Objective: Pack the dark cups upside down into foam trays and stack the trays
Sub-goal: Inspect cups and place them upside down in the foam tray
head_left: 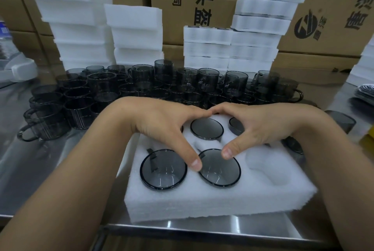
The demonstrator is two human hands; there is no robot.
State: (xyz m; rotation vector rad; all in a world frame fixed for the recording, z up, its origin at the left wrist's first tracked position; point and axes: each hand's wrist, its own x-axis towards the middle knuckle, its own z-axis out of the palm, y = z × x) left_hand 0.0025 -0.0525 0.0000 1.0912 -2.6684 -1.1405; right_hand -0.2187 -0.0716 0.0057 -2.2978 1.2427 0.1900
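- I see both arms come in from the bottom, and the two hands meet over the foam tray (202, 200).
- The left hand (162, 125) is spread out with straight fingers, gripping nothing. Its thumb (193, 159) points down and touches the rim of the front middle cup (219, 174).
- The right hand (263, 127) is spread the same way and holds nothing. Its thumb presses on the bottom of that same cup.
- The fingertips of both hands touch each other above the back row.
- The foam tray sits near the front edge of the metal table (40, 170).
- Four dark cups sit upside down in it: the front middle cup, the front left cup (163, 172), the back middle cup (206, 129) and the back right cup (234, 126), which is half hidden by the right hand.
- The back left hole is under the left hand, so I cannot tell what is in it.
- The front right hole (267, 167) shows only white foam.
- Behind the tray, many loose cups (141, 85) crowd the table.
- Farther back stand white tray stacks (253, 44) in front of cardboard boxes (323, 18).
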